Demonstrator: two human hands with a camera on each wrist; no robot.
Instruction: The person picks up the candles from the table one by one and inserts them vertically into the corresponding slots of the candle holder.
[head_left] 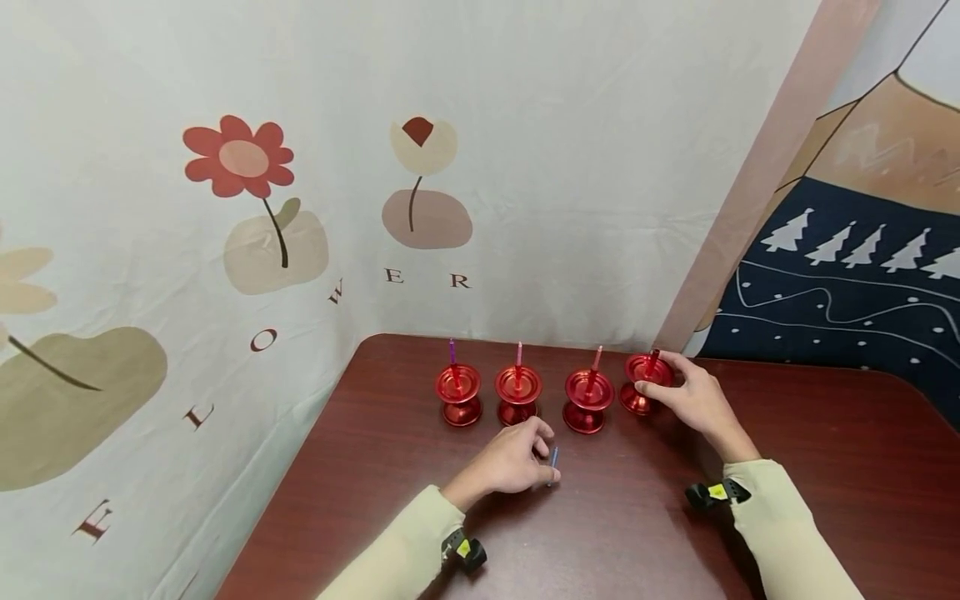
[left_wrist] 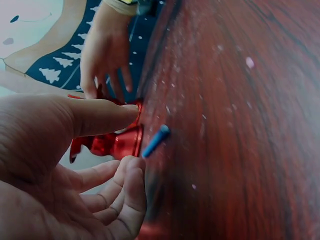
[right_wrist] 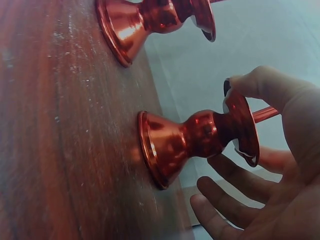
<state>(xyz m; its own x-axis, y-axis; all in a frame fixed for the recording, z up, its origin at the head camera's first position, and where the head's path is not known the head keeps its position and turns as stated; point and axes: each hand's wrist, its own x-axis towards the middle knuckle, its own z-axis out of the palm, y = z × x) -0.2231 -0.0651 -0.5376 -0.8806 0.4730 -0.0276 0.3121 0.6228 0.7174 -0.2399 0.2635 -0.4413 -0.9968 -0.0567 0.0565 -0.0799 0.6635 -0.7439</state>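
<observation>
Near the table's middle, my left hand (head_left: 513,458) hovers low with thumb and fingertips apart and fingers loosely bent. A small blue candle (left_wrist: 156,141) is just beyond these fingertips; whether they touch it I cannot tell. My right hand (head_left: 697,400) holds the rightmost red metal candle holder (right_wrist: 170,145) by its dish rim, thumb on the near side and fingers behind. A red tube (right_wrist: 265,114) rises from that dish, and its base is on the table. To its left stand a holder (head_left: 587,415) with a pink candle (head_left: 597,358), and two further holders.
The second holder from the left (head_left: 517,410) bears a light pink candle (head_left: 520,354); the leftmost holder (head_left: 461,408) bears a purple one (head_left: 452,350). All stand along the back of the brown wooden table (head_left: 600,533), before a printed curtain (head_left: 562,167).
</observation>
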